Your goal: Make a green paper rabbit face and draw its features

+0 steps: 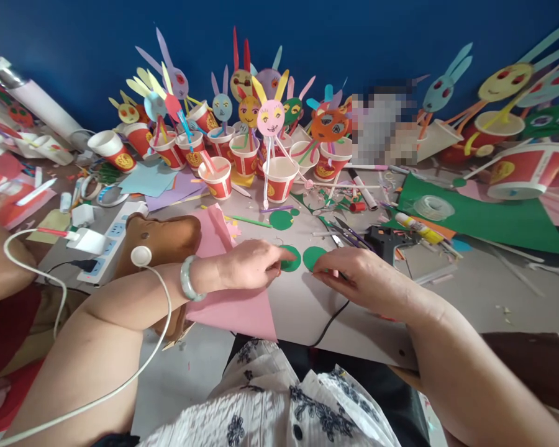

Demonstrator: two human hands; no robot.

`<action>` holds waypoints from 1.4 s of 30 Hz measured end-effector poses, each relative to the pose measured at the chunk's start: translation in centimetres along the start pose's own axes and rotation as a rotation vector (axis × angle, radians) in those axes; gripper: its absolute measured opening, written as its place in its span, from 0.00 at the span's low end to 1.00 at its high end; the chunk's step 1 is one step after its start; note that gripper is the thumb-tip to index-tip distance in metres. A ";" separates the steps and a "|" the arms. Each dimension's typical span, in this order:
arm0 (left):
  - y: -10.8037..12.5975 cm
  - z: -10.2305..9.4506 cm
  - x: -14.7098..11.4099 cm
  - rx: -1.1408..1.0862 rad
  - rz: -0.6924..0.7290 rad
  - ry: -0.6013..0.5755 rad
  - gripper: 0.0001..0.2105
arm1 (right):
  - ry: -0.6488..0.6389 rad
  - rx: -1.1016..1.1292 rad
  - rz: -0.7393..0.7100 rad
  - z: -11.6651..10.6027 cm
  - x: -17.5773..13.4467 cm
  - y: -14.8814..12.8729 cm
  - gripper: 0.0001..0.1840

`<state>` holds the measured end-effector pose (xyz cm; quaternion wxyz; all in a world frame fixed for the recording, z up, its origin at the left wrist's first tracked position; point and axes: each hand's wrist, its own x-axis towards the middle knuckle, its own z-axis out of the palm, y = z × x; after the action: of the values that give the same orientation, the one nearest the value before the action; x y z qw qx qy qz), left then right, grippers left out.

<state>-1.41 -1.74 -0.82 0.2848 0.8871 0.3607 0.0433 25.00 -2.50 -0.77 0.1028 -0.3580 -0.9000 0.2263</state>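
A green paper disc (292, 265) is touched by the left hand (252, 264), forefinger extended. A second green paper disc (310, 256) is overlapped by the right hand (361, 276), grip indiscernible.

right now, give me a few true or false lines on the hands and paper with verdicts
1. The left hand has a finger on a green circle. True.
2. The bracelet is on the right wrist. False: it is on the left wrist.
3. The right hand is at another green circle. True.
4. The sheet beneath the left wrist is blue. False: it is pink.
5. The pink rabbit face has yellow ears. True.
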 end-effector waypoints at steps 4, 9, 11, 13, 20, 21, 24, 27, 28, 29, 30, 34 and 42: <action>0.9 0.3 0.4 -0.268 -0.097 -0.007 0.16 | -0.201 0.093 0.101 0.6 0.4 -0.9 0.12; 1.4 1.5 0.6 -0.368 -0.145 -0.048 0.12 | -0.297 0.078 0.197 1.2 1.1 -1.9 0.08; 1.3 2.0 0.7 -0.352 -0.106 -0.017 0.11 | -0.297 0.047 0.220 1.3 1.4 -2.1 0.08; 1.0 2.3 0.8 -0.307 -0.054 0.023 0.10 | -0.289 0.040 0.232 1.3 1.6 -2.1 0.08; 0.6 2.9 1.0 -0.256 0.007 0.038 0.06 | -0.252 0.077 0.253 1.2 1.8 -1.8 0.08; 0.6 3.0 1.0 -0.248 0.001 0.040 0.06 | -0.244 0.083 0.252 1.2 1.8 -1.8 0.08; 0.5 3.1 1.1 -0.193 -0.008 0.052 0.05 | -0.219 0.096 0.243 1.5 1.8 -1.6 0.07; 0.4 3.0 1.1 -0.137 -0.005 0.069 0.06 | -0.203 0.108 0.252 1.7 1.8 -1.4 0.06; 0.4 2.9 1.1 -0.118 -0.003 0.072 0.06 | -0.202 0.111 0.258 1.7 1.8 -1.3 0.05; 0.5 2.8 1.0 -0.095 0.000 0.073 0.06 | -0.202 0.113 0.264 1.7 1.9 -1.3 0.04; 0.6 2.6 0.9 -0.063 0.007 0.071 0.05 | -0.202 0.115 0.268 1.7 1.9 -1.3 0.04; 1.6 2.0 -0.3 0.194 0.104 0.005 0.06 | -0.197 0.100 0.272 1.5 1.8 -1.5 0.03; 2.9 2.8 -2.2 0.525 0.289 -0.037 0.12 | -0.179 0.026 0.223 1.3 1.6 -1.8 0.05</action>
<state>-0.45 -6.18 -1.31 0.0432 0.9732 0.2242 -0.0277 22.34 -2.96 -1.00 0.0008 -0.4327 -0.8573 0.2790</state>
